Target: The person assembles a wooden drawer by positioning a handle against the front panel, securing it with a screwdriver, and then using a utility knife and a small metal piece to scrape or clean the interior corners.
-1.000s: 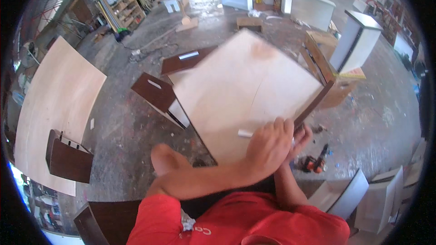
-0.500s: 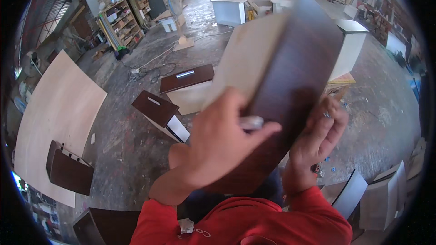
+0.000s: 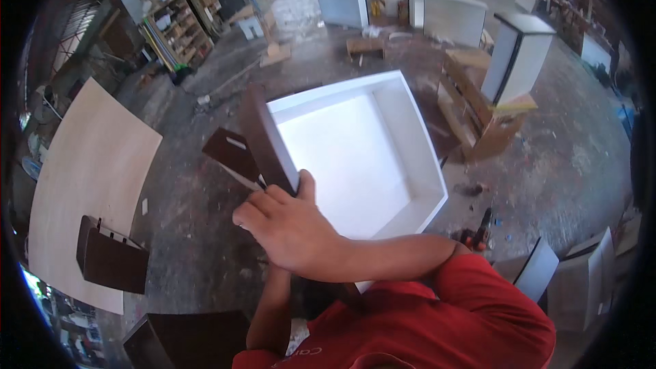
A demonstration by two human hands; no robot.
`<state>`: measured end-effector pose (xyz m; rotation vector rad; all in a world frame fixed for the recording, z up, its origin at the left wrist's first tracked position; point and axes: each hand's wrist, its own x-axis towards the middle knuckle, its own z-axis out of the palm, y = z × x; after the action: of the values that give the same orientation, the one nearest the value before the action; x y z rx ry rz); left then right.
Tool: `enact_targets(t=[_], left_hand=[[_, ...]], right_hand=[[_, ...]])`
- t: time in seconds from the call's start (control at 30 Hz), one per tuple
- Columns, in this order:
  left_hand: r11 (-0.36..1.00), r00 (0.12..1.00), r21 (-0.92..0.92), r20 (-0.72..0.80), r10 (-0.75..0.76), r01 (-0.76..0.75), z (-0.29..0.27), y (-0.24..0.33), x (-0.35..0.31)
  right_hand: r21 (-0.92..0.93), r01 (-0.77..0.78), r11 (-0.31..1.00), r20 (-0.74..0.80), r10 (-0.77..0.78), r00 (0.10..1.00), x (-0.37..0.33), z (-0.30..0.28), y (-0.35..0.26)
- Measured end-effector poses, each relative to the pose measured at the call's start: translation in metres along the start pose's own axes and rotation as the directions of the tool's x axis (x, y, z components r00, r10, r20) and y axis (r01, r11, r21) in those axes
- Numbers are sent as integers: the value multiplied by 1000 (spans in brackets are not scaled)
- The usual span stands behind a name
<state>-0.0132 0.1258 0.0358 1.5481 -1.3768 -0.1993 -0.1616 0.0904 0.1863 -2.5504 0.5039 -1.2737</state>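
Note:
A drawer [image 3: 342,157] with a white inside and a dark brown front [image 3: 263,137] is tilted in front of me, its open side toward me. My right arm crosses leftward over my body. My right hand [image 3: 294,232] is closed around the near end of the brown front. My left forearm [image 3: 270,311] rises beneath it; the left hand is hidden behind the right hand, so its fingers do not show. Just behind the drawer front, partly covered, lies another brown-fronted drawer [image 3: 232,154] with a silver handle.
A curved plywood sheet [image 3: 89,164] lies left, with a brown drawer piece [image 3: 116,256] on it. A wooden stand [image 3: 471,109] carries a white box [image 3: 523,55] at right. An orange-and-black power tool [image 3: 482,232] sits on the floor near white panels [image 3: 540,270].
The drawer has turned over and swung left: its white inside shows where its brown front and pale side did. My right hand has crossed to the left end; my left hand has dropped from sight.

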Motion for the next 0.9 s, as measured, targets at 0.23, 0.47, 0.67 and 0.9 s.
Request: enact_targets(t=[0.23,0.47,0.67,0.9], left_hand=[[990,988,-69,107,-113,121,-9,-63,-45],[971,972,50,29,-234,233,-52,-71,-74],[842,867,-419,-208,-452,338,-83,-18,-62],[811,878,-536,-240,-413,235,-63,5,-47]], right_hand=[[175,-74,982,248,29,968,-17,98,-2],[578,-340,741,454,55,889,-42,142,20],[627,-591,508,646,86,759,-18,92,51],[640,-655,403,680,101,726,-8,80,70]])
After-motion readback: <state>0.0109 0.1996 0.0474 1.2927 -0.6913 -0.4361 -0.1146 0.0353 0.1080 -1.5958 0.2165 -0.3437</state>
